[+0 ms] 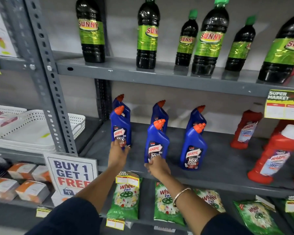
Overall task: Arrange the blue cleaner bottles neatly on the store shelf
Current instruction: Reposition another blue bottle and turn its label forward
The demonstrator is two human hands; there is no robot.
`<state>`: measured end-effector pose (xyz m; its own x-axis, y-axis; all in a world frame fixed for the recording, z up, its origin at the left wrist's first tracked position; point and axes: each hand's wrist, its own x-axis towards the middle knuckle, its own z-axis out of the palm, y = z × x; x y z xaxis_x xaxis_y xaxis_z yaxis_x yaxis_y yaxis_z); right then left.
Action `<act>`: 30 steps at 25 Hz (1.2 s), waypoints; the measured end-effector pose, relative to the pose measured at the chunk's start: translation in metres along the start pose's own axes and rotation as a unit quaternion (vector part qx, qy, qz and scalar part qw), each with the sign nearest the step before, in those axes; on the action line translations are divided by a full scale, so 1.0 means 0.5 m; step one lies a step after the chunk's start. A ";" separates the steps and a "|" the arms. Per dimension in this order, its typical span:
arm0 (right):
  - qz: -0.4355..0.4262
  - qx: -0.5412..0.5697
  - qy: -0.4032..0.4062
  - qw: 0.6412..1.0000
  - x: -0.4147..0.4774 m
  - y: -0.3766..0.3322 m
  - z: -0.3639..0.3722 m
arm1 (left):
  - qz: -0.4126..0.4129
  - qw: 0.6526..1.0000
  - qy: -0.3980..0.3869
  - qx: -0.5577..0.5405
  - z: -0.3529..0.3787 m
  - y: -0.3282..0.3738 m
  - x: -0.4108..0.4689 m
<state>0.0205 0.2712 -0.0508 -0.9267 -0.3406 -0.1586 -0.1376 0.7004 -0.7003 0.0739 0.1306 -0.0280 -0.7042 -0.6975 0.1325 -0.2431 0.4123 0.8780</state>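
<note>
Several blue cleaner bottles with orange caps stand upright in three front-to-back pairs on the grey middle shelf (219, 160). My left hand (117, 152) grips the base of the front left bottle (120, 128). My right hand (157, 167) grips the base of the front middle bottle (156, 141), close to the shelf's front edge. The front right bottle (193, 146) stands free, about level with the middle one. One more blue bottle stands behind each of these three, partly hidden.
Red cleaner bottles (277, 150) stand at the right of the same shelf. Dark green-labelled bottles (209, 39) fill the shelf above. Green detergent packets (126, 197) lie on the shelf below. A "Buy 1 Get 1 Free" sign (71, 173) and white baskets (29, 129) are at the left.
</note>
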 end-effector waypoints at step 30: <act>-0.027 0.126 0.025 0.991 0.038 -0.181 0.120 | 0.059 0.970 -0.237 -0.012 -0.173 -0.107 0.171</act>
<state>0.0365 0.1636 -0.0323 -0.9376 -0.3369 -0.0858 -0.1016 0.5015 -0.8592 0.0845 -0.0018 -0.0241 -0.9553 -0.2954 0.0112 -0.1305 0.4554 0.8807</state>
